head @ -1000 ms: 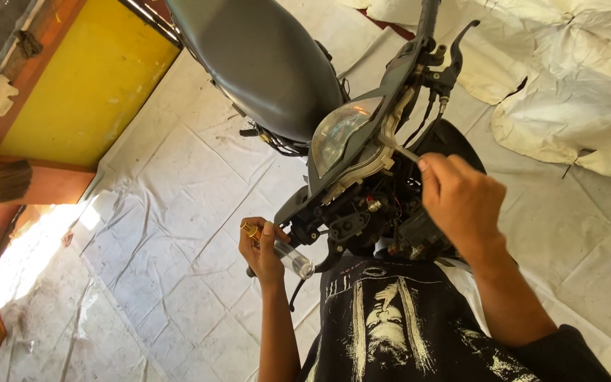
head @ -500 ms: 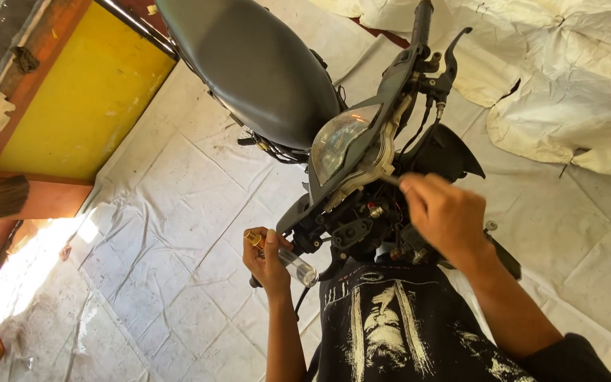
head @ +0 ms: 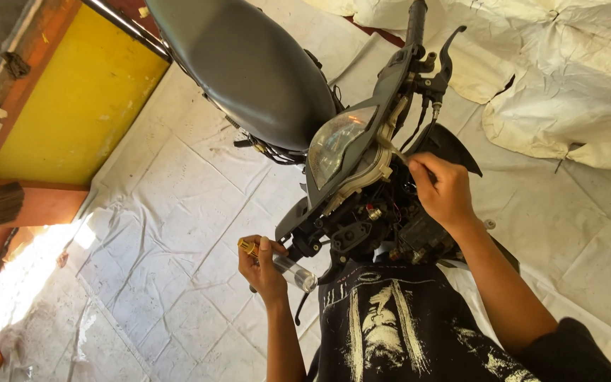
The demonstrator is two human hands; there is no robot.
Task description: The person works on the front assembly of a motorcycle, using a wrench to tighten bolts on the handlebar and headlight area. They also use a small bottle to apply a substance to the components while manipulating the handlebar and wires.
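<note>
The right hand (head: 445,189) is closed around a thin tool (head: 392,151), and the tip of the tool pokes in behind the headlight (head: 334,141) of the bike, where the pale housing (head: 365,177) meets the dark cover (head: 390,99). The left hand (head: 263,267) is down low by the bike's front, with its fingers wrapped around a clear tube with a gold end (head: 277,260); I cannot tell what is inside it. The headlight sits loose and tilted, with wires (head: 390,212) and black parts showing under it, so the work looks like taking apart or fixing the front of the bike. To do this step well, I think the right hand should keep the tool straight in line with the spot it is working on, so it does not slip and scratch the glass. It should push gently and turn slowly. The wires sit very close, so the tool should stay away from them. The left hand could help more if it held the housing steady, since it looks wobbly. The grey seat (head: 249,71) is above, and white cloth (head: 143,212) covers the floor, which is good for catching any small part that drops.
</note>
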